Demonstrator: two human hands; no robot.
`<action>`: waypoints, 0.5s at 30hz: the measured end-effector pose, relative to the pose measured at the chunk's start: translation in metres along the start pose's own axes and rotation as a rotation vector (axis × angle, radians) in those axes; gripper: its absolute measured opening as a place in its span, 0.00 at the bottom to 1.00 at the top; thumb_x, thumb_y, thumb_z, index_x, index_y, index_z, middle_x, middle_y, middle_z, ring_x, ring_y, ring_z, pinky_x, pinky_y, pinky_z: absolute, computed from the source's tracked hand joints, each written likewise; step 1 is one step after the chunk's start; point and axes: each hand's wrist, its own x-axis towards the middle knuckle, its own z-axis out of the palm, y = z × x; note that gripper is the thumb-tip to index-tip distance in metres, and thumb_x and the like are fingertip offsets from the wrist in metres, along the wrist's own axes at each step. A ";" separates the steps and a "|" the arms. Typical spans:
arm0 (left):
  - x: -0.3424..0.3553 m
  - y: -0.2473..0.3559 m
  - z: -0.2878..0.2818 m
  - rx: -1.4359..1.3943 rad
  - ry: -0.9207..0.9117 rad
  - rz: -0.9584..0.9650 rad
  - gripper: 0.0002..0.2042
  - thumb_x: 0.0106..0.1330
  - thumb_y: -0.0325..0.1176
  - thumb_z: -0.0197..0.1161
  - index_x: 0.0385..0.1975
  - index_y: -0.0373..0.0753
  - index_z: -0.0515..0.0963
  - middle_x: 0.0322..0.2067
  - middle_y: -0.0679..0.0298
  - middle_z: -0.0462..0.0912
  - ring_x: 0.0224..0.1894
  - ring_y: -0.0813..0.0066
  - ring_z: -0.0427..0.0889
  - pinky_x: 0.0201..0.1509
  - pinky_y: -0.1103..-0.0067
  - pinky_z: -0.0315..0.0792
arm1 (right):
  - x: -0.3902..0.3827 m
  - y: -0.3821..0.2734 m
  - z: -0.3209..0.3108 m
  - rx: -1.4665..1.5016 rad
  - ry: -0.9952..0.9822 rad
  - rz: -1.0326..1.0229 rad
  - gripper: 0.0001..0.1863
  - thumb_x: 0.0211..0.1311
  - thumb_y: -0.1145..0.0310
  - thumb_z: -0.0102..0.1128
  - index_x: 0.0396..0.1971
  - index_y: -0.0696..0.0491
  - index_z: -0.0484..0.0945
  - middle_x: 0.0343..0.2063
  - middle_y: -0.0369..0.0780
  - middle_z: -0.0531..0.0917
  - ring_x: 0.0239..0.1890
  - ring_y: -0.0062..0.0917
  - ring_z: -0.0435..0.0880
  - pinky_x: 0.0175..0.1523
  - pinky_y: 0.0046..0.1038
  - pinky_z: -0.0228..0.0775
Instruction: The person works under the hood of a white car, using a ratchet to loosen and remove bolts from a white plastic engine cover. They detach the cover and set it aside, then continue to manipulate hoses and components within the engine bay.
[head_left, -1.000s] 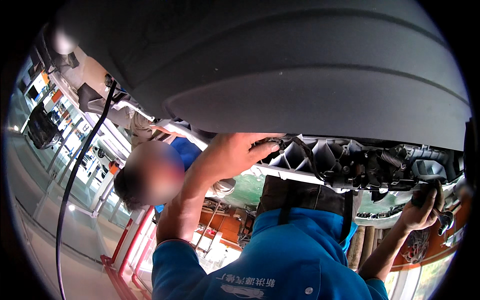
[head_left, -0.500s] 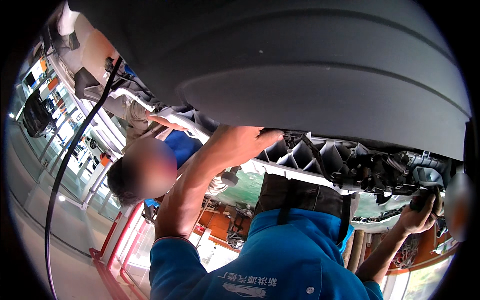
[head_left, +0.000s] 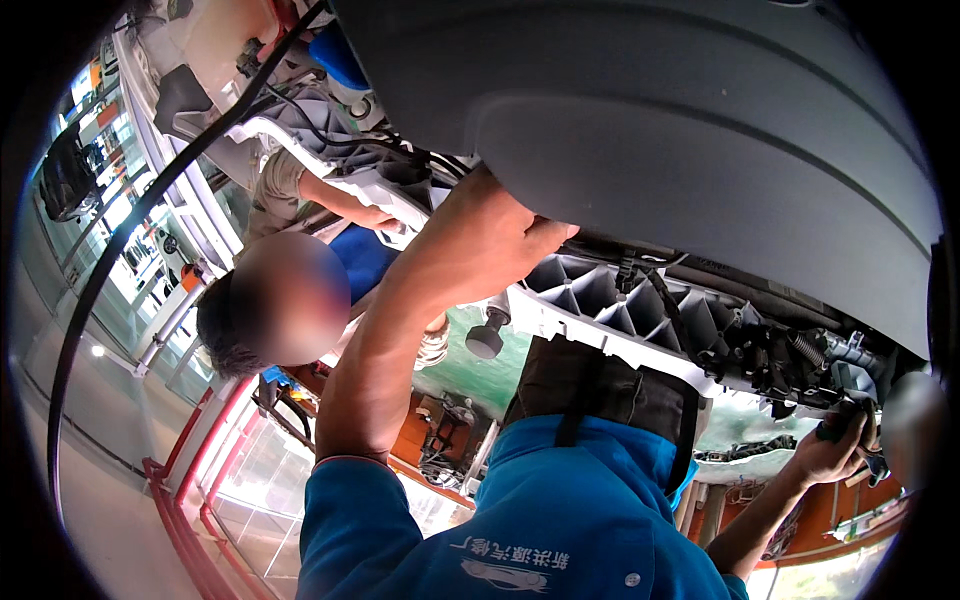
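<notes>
Grey bumper [head_left: 650,110] overhead; ribbed bracket [head_left: 640,310], cables [head_left: 780,350] crowd gap; open below.

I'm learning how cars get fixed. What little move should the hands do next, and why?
Probably ease the right hand upward, bringing its dark tool into the black fittings. That hand is closed on the tool just below them, while the left hand presses the edge of the grey panel and a co-worker's hand steadies the white ribbed frame.

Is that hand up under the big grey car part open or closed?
Cannot tell: the left hand reaches under the grey panel, which hides its fingers.
</notes>
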 end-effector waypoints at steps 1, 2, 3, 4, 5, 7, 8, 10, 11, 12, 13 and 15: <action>-0.002 -0.003 0.000 0.014 0.013 0.019 0.09 0.60 0.27 0.65 0.37 0.32 0.77 0.31 0.50 0.81 0.34 0.50 0.83 0.40 0.62 0.75 | -0.018 0.019 0.003 0.153 -0.005 0.182 0.18 0.62 0.81 0.62 0.52 0.57 0.80 0.50 0.46 0.82 0.43 0.33 0.85 0.44 0.26 0.81; -0.001 -0.004 0.001 0.029 0.022 0.044 0.09 0.60 0.27 0.65 0.38 0.32 0.78 0.32 0.49 0.82 0.35 0.50 0.83 0.40 0.62 0.75 | -0.022 0.025 0.004 0.276 -0.002 0.252 0.17 0.62 0.81 0.61 0.52 0.57 0.80 0.50 0.45 0.82 0.42 0.32 0.85 0.42 0.25 0.81; -0.001 -0.004 0.002 0.039 0.017 0.029 0.09 0.60 0.27 0.65 0.38 0.32 0.78 0.33 0.49 0.82 0.36 0.50 0.83 0.41 0.62 0.75 | -0.027 0.031 0.005 0.402 0.009 0.324 0.17 0.63 0.81 0.60 0.52 0.57 0.80 0.49 0.45 0.82 0.41 0.31 0.85 0.40 0.24 0.81; -0.002 -0.002 0.002 0.050 0.010 0.015 0.09 0.60 0.27 0.65 0.38 0.32 0.78 0.33 0.49 0.82 0.37 0.50 0.83 0.42 0.62 0.76 | -0.025 0.028 0.005 0.523 0.027 0.398 0.17 0.63 0.82 0.60 0.52 0.57 0.80 0.49 0.45 0.82 0.39 0.30 0.85 0.39 0.24 0.81; -0.003 -0.002 0.002 0.062 0.003 0.001 0.09 0.60 0.27 0.65 0.38 0.32 0.78 0.34 0.48 0.82 0.38 0.49 0.83 0.43 0.62 0.76 | -0.023 0.025 0.006 0.503 0.044 0.429 0.16 0.64 0.82 0.59 0.52 0.57 0.80 0.49 0.45 0.81 0.38 0.29 0.85 0.37 0.23 0.80; -0.003 -0.004 0.003 0.071 -0.039 -0.017 0.10 0.62 0.30 0.66 0.40 0.34 0.80 0.32 0.54 0.84 0.34 0.58 0.84 0.38 0.66 0.76 | -0.014 0.014 0.005 0.273 0.010 0.176 0.14 0.67 0.77 0.58 0.52 0.55 0.81 0.48 0.46 0.83 0.41 0.30 0.85 0.43 0.26 0.80; -0.004 -0.004 0.004 0.076 -0.062 -0.027 0.10 0.64 0.32 0.66 0.41 0.35 0.81 0.32 0.57 0.85 0.32 0.62 0.85 0.35 0.68 0.77 | -0.007 0.005 0.004 0.161 0.015 0.052 0.13 0.69 0.75 0.57 0.51 0.54 0.82 0.47 0.46 0.83 0.42 0.31 0.85 0.46 0.28 0.80; -0.002 -0.001 0.003 0.132 -0.038 0.059 0.10 0.61 0.29 0.65 0.40 0.32 0.79 0.34 0.50 0.83 0.37 0.52 0.84 0.42 0.64 0.77 | -0.002 0.000 0.003 0.101 0.020 -0.001 0.14 0.69 0.75 0.57 0.52 0.53 0.81 0.48 0.47 0.83 0.43 0.33 0.85 0.46 0.30 0.80; 0.000 0.001 0.003 0.160 -0.028 0.102 0.10 0.60 0.27 0.65 0.39 0.31 0.78 0.36 0.47 0.82 0.39 0.47 0.83 0.45 0.62 0.77 | 0.002 -0.004 0.002 0.064 0.024 -0.033 0.14 0.69 0.75 0.57 0.52 0.53 0.81 0.48 0.47 0.83 0.44 0.34 0.85 0.46 0.30 0.80; 0.001 -0.001 0.004 0.153 -0.029 0.090 0.11 0.59 0.27 0.65 0.40 0.31 0.78 0.36 0.47 0.82 0.39 0.47 0.83 0.45 0.62 0.77 | 0.007 -0.007 0.002 0.016 0.029 -0.078 0.14 0.70 0.75 0.56 0.52 0.53 0.81 0.48 0.47 0.83 0.44 0.34 0.85 0.45 0.29 0.80; -0.001 -0.007 0.004 0.144 -0.026 0.073 0.11 0.59 0.27 0.65 0.40 0.31 0.78 0.36 0.47 0.83 0.39 0.47 0.83 0.45 0.62 0.77 | 0.004 -0.004 0.002 0.068 0.023 0.025 0.13 0.70 0.75 0.56 0.52 0.53 0.81 0.47 0.47 0.83 0.43 0.34 0.85 0.45 0.29 0.80; -0.001 -0.009 0.000 0.127 -0.106 0.007 0.12 0.58 0.27 0.65 0.41 0.32 0.79 0.34 0.48 0.83 0.38 0.47 0.83 0.44 0.61 0.77 | -0.014 0.015 0.002 0.260 0.010 0.381 0.13 0.70 0.75 0.55 0.52 0.54 0.81 0.47 0.46 0.83 0.43 0.33 0.84 0.44 0.29 0.80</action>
